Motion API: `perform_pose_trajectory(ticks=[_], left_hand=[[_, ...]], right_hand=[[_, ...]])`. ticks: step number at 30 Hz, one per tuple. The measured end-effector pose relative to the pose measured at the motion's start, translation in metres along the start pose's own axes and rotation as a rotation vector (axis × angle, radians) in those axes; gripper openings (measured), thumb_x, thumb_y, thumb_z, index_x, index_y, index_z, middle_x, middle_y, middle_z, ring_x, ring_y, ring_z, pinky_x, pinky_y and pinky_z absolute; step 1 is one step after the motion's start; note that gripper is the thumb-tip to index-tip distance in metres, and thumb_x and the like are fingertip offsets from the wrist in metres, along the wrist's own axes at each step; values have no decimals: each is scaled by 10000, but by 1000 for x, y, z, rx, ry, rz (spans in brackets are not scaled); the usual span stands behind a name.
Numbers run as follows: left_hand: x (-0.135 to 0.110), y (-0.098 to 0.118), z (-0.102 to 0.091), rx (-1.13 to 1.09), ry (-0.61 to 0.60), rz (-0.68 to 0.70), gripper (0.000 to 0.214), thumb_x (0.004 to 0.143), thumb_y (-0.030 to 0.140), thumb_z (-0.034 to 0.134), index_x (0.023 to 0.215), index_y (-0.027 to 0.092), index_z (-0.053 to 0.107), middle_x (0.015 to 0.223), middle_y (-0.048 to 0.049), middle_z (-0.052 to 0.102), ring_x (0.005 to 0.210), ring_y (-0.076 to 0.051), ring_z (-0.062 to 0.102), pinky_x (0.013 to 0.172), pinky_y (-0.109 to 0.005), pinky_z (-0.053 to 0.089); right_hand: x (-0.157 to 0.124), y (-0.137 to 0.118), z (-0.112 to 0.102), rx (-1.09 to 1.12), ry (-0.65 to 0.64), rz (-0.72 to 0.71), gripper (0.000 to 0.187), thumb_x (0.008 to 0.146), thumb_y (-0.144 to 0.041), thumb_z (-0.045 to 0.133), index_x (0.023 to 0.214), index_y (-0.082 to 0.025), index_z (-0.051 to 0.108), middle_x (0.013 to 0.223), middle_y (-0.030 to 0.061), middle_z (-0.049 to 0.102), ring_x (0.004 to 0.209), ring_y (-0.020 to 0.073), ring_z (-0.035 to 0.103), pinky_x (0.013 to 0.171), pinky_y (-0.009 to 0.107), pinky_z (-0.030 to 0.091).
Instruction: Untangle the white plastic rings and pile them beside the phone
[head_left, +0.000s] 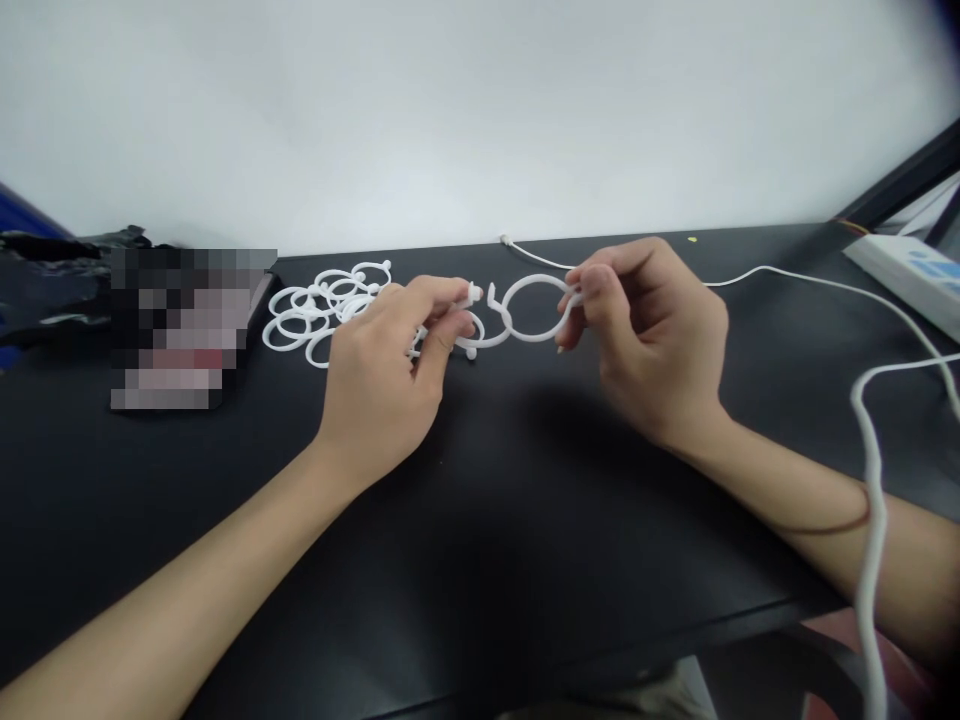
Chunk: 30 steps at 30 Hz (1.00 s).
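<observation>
My left hand (390, 370) pinches an unclasped white plastic ring (491, 340) between thumb and fingertips; its hooked free end points up beside a small gap. Through that ring passes a second white plastic ring (536, 338), which my right hand (652, 340) grips at its right side between thumb and fingers. Both rings are held up over the black table (465, 560). Behind and left of my left hand lies a pile of similar white rings (300, 318) with small knobs, partly hidden by that hand.
At the left are a pixelated dark object (180, 330) and crumpled black plastic (67, 280). A thin white cable (787, 270) runs along the back right. A thicker white cord (870, 500) hangs across my right forearm. A white box (911, 280) stands far right.
</observation>
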<state>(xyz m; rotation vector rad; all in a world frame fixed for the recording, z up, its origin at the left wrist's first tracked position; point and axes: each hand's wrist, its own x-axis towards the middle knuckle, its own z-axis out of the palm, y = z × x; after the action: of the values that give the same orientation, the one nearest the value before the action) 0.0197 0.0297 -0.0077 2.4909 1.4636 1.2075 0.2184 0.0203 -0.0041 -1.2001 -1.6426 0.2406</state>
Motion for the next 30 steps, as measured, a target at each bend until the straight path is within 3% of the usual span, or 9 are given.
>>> perform_pose_trajectory(ticks=[11, 15, 18, 22, 26, 30], left_hand=[[0, -1, 5, 83, -62, 234, 320, 985, 176, 420, 1161, 209, 686, 818, -39, 706, 798, -190, 589, 782, -355, 476], [-1, -5, 7, 145, -101, 276, 339, 987, 175, 404, 1145, 223, 700, 809, -48, 710, 806, -204, 595, 777, -375, 463], [-2, -5, 8, 134, -115, 262, 309, 991, 207, 421, 1109, 220, 707, 840, -49, 725, 827, -209, 607, 799, -379, 468], [-3, -3, 7, 92, -85, 228, 238, 991, 255, 461, 1008, 214, 694, 927, -37, 747, 864, -202, 618, 831, -364, 472], [-3, -2, 6, 71, -59, 210, 211, 993, 284, 476, 962, 218, 674, 909, -17, 752, 830, -186, 611, 825, -352, 463], [-2, 0, 4, 53, -54, 184, 197, 990, 288, 486, 966, 236, 675, 755, 13, 721, 751, -176, 593, 810, -342, 455]], right_hand=[[1, -4, 3, 124, -30, 55, 227, 980, -419, 500, 860, -235, 555, 692, -13, 618, 544, 109, 596, 564, 273, 529], [7, 0, 2, 140, 14, 98, 221, 993, -390, 479, 871, -226, 563, 676, -13, 624, 537, 113, 595, 533, 266, 512], [12, 6, -1, 45, 12, 106, 216, 985, -382, 488, 870, -222, 576, 666, -9, 621, 550, 123, 595, 543, 271, 503], [16, 16, -4, -223, -88, 65, 229, 961, -394, 503, 865, -214, 607, 686, 11, 636, 586, 144, 585, 583, 291, 482], [17, 17, -7, -468, -178, -23, 175, 923, -332, 543, 931, -193, 649, 849, 52, 652, 656, 155, 581, 637, 312, 477], [14, 7, -9, -380, -194, -172, 208, 925, -349, 558, 982, -180, 667, 939, 71, 625, 709, 151, 592, 650, 303, 496]])
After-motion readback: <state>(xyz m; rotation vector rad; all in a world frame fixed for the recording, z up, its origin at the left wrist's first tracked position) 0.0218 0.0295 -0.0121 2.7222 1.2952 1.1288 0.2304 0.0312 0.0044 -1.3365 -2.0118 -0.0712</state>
